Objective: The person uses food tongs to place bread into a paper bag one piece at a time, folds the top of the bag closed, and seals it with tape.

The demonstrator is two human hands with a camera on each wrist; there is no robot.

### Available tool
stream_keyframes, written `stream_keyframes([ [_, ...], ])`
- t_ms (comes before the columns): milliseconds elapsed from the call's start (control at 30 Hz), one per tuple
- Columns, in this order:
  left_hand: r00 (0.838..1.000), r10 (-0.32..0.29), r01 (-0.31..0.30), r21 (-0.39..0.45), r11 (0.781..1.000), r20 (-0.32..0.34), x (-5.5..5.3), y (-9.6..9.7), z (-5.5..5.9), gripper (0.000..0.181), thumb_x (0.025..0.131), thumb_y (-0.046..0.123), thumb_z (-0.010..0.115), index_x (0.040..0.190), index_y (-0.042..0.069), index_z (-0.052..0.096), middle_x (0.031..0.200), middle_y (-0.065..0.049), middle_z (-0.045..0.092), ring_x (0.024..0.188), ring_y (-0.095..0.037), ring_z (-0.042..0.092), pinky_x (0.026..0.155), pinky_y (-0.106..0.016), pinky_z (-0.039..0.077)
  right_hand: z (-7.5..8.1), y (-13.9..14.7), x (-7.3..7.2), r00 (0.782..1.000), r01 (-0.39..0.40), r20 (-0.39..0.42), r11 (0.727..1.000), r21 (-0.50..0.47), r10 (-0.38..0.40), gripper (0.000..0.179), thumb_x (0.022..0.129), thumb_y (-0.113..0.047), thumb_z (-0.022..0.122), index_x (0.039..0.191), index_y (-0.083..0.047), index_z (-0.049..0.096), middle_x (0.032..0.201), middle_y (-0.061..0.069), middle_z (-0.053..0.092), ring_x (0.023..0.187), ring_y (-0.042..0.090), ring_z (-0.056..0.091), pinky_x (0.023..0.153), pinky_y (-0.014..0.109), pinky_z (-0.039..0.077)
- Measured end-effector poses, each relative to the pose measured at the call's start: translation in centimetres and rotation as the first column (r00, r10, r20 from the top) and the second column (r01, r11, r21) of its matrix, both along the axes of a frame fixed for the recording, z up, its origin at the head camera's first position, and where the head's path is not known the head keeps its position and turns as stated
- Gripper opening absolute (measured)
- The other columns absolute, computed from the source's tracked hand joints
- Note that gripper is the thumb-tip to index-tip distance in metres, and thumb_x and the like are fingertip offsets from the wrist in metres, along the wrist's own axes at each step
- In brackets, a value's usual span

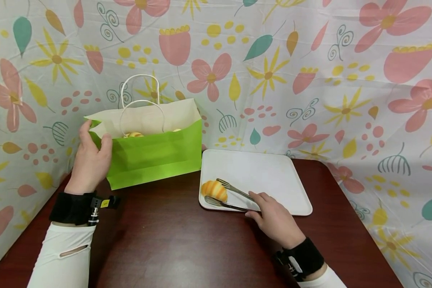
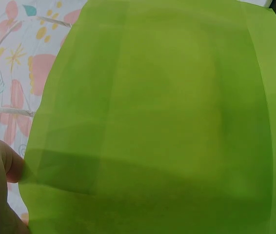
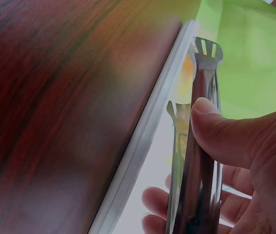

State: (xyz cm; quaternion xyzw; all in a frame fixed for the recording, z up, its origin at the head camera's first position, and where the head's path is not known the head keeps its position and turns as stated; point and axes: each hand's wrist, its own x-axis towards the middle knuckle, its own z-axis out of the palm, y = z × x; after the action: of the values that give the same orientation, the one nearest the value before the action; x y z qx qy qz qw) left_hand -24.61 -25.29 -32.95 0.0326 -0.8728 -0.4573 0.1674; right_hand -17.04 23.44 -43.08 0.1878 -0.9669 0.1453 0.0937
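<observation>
My left hand [image 1: 92,158] grips the left edge of a green paper bag [image 1: 155,154] near its opening, thumb outside. Inside the bag, the tops of yellow striped bread pieces [image 1: 134,135] show; the rest is hidden. My right hand [image 1: 275,219] holds metal serving tongs [image 3: 201,146] between thumb and fingers. The two tong arms are spread, one on each side of a striped croissant-like bread roll [image 1: 216,190]. That roll lies at the front left corner of a white tray [image 1: 259,172]. Whether the tong tips touch it, I cannot tell.
The bag's white twisted handles [image 1: 140,76] stand up above its opening. Tray and bag rest on a dark brown wooden table [image 1: 165,240]. A flower-printed cloth [image 1: 237,80] hangs behind the table and along its sides.
</observation>
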Motion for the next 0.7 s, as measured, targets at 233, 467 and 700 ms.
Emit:
stream_keyframes([
  [233,1.0,0.004,-0.004,-0.004,1.0,-0.001,0.06,0.06,0.09,0.072,0.106,0.051,0.028,0.164,0.023,-0.004,0.135,-0.04,0.042,0.107,-0.049,0.044,0.096,-0.064,0.032,-0.17,-0.08,0.06,1.0,0.014,0.013,1.0,0.001,-0.014,0.063,0.09,-0.029,0.083,0.143,-0.004,0.059,0.116,0.007,0.068,0.106,0.024,0.066,0.087,0.045,0.054],
  [467,1.0,0.003,-0.003,-0.006,1.0,-0.001,0.05,0.05,0.11,0.072,0.106,0.051,0.028,0.164,0.024,-0.005,0.137,-0.041,0.041,0.109,-0.05,0.044,0.096,-0.064,0.032,-0.11,-0.1,0.06,0.999,0.026,0.039,0.999,0.029,-0.027,0.062,0.09,-0.03,0.082,0.141,-0.003,0.06,0.115,0.007,0.069,0.106,0.026,0.066,0.088,0.046,0.054],
  [700,1.0,0.003,-0.003,-0.008,1.0,0.002,0.06,0.16,0.11,0.072,0.106,0.05,0.028,0.164,0.023,-0.005,0.134,-0.04,0.043,0.106,-0.049,0.044,0.095,-0.064,0.032,-0.19,-0.09,-0.08,1.0,0.009,0.004,1.0,0.03,-0.009,0.057,0.088,-0.027,0.084,0.136,-0.003,0.063,0.11,0.007,0.069,0.101,0.025,0.067,0.085,0.045,0.054],
])
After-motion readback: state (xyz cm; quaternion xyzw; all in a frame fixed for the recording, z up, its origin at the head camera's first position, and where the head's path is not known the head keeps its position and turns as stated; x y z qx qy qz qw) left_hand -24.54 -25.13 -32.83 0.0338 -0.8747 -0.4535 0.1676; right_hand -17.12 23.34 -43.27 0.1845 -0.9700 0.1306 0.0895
